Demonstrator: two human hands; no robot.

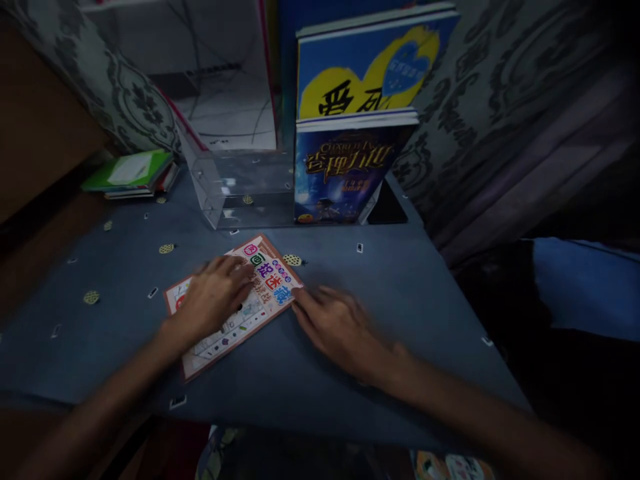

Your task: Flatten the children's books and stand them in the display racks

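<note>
A thin colourful booklet with large printed characters lies flat on the blue-grey tablecloth. My left hand rests palm down on top of it, fingers stretched and slightly spread. My right hand lies flat on the cloth just right of the booklet, its fingertips touching the booklet's right edge; it is a little blurred. Neither hand holds anything.
A clear plastic book stand sits at the back, holding upright books: a dark blue one in front and a blue-and-yellow one behind. A green-covered stack lies at the back left. A curtain hangs to the right.
</note>
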